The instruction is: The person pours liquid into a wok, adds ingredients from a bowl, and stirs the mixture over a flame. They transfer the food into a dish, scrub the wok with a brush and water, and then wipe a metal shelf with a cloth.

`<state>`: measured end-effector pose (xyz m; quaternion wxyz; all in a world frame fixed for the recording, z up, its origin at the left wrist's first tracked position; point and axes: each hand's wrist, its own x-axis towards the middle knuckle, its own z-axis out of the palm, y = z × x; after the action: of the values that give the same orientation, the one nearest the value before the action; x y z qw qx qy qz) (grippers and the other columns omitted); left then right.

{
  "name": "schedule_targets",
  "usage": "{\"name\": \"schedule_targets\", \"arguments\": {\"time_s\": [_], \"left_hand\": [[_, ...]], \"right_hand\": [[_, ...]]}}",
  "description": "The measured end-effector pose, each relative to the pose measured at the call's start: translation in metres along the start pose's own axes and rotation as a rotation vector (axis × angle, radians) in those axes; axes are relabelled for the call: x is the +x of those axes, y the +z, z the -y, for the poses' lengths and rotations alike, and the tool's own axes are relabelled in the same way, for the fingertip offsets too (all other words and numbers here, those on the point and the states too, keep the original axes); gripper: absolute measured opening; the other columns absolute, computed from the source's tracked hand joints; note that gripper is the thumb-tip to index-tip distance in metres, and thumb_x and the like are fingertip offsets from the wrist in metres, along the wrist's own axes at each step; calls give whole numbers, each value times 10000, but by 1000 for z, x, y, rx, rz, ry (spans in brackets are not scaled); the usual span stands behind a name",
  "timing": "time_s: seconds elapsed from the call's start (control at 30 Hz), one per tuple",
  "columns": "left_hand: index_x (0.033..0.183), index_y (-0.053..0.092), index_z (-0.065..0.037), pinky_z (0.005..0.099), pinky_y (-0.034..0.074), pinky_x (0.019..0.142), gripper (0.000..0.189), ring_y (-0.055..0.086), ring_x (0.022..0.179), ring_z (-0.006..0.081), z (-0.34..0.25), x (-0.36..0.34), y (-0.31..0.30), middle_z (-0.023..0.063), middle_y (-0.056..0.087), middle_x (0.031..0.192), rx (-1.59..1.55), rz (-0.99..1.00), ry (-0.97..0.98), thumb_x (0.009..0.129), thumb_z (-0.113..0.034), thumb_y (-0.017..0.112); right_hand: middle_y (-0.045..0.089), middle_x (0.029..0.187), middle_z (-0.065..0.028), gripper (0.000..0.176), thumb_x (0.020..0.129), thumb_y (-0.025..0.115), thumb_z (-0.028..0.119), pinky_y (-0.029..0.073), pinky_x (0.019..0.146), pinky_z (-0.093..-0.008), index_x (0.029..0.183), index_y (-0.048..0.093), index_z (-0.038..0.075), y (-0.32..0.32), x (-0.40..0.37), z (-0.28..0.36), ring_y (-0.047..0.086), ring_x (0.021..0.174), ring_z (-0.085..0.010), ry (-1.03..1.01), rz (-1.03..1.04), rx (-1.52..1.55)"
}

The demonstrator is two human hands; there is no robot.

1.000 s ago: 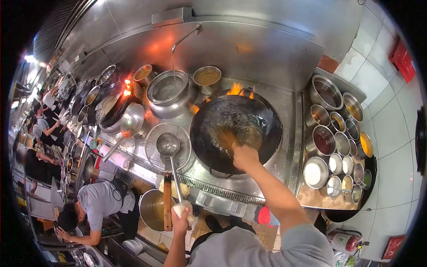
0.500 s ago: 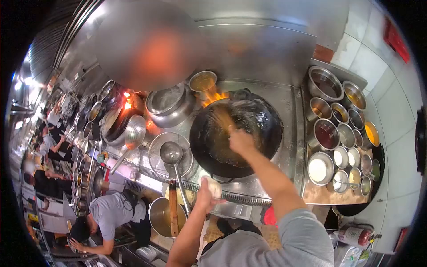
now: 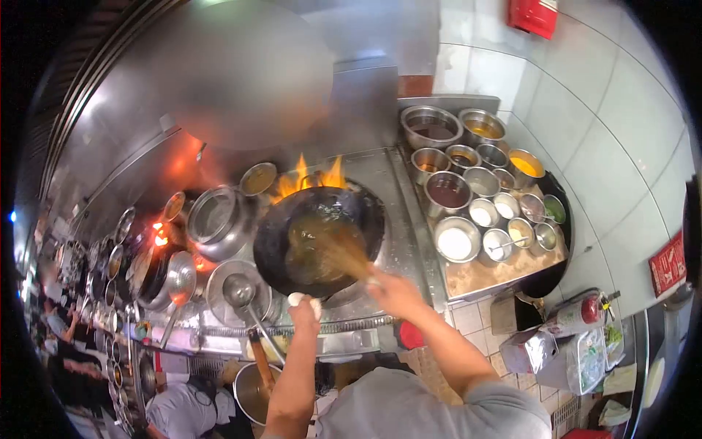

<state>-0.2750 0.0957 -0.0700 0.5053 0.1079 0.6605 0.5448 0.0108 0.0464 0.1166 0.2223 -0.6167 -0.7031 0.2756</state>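
Note:
A black wok [image 3: 268,256] sits on the burner, with brownish liquid in its bowl. My right hand [image 3: 398,295] is closed around the end of a bamboo wok brush [image 3: 340,256], which is smeared by motion over the wok's right side. My left hand [image 3: 304,316] grips a folded white cloth [image 3: 307,300] close to the wok's near rim. Left of that hand, a steel ladle [image 3: 239,290] lies over a round wire strainer [image 3: 219,307], its handle pointing toward me.
Flames [image 3: 303,179] rise behind the wok. A steel pot [image 3: 219,227] stands to the left, near a perforated skimmer [image 3: 181,274]. Several seasoning bowls [image 3: 458,240] fill the right-hand stand. A deep pot [image 3: 248,391] sits at front left, and a co-worker [image 3: 183,410] bends beyond it.
The brush has swept from the far left of the wok toward its near right side. My view has turned right, and the flames behind the wok look taller.

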Motion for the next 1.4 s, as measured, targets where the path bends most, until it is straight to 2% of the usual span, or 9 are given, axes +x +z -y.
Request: {"name": "schedule_targets", "arguments": {"time_s": [0.07,0.13,0.27,0.37,0.43,0.67,0.8,0.97,1.4], "left_hand": [[1301,370,59,425,569,744,621,663,921,285,-7,-20,1,220,606,1157,-44,-22,26,821,-89,734],[1278,372,53,419,569,744,590,659,926,280,-13,-39,1,211,607,1147,-38,-46,98,830,-88,729],[1296,348,43,411,569,755,598,655,944,271,-32,-65,-13,212,598,1169,4,-115,48,845,-85,718],[1297,352,44,396,564,748,598,652,951,270,-36,-74,-30,210,593,1174,-14,-84,76,840,-67,721],[1293,363,41,397,562,746,593,649,945,266,-41,-74,-39,202,595,1158,5,-45,98,834,-61,724],[1257,415,36,395,547,735,552,640,884,260,-64,-108,-70,178,614,1069,53,-43,139,808,-57,722],[1260,394,60,411,543,779,588,627,917,262,-78,-130,-83,186,601,1110,198,-2,130,797,-102,720],[1246,402,52,399,531,785,578,615,931,242,-79,-153,-78,175,595,1101,172,-40,251,768,-53,709],[1219,408,45,341,508,844,521,591,941,204,-111,-188,-48,157,585,1061,361,-48,436,781,-49,674]], "right_hand": [[738,1058,-191,579,1012,576,380,559,854,-480,1527,483,130,22,-42,-45,713,973,-351,-89,-313,78],[736,963,-171,575,1030,576,381,565,697,-449,1540,469,137,24,-74,-55,714,788,-297,47,-348,297],[699,1070,-163,571,1021,603,238,562,773,-411,1551,448,93,55,-116,-103,693,902,-297,630,-49,1114],[653,813,-133,606,1025,597,211,510,496,-427,1586,383,138,81,-110,-140,647,617,-263,777,123,1487],[587,690,-107,631,1031,592,214,427,369,-406,1605,336,159,78,-109,-114,579,483,-233,719,-57,1449],[661,864,-81,657,1030,623,291,463,402,-311,1608,349,140,29,-99,-53,577,484,-170,392,-259,1139],[675,875,-69,611,1029,637,286,480,421,-322,1577,423,122,36,-83,-57,582,507,-150,302,-181,1060],[628,713,-40,622,1008,652,339,460,439,-307,1577,440,202,17,-89,6,542,470,-124,478,80,816],[599,644,-34,620,1029,620,338,458,445,-310,1582,418,145,46,-92,10,560,489,-115,340,231,672]]}}
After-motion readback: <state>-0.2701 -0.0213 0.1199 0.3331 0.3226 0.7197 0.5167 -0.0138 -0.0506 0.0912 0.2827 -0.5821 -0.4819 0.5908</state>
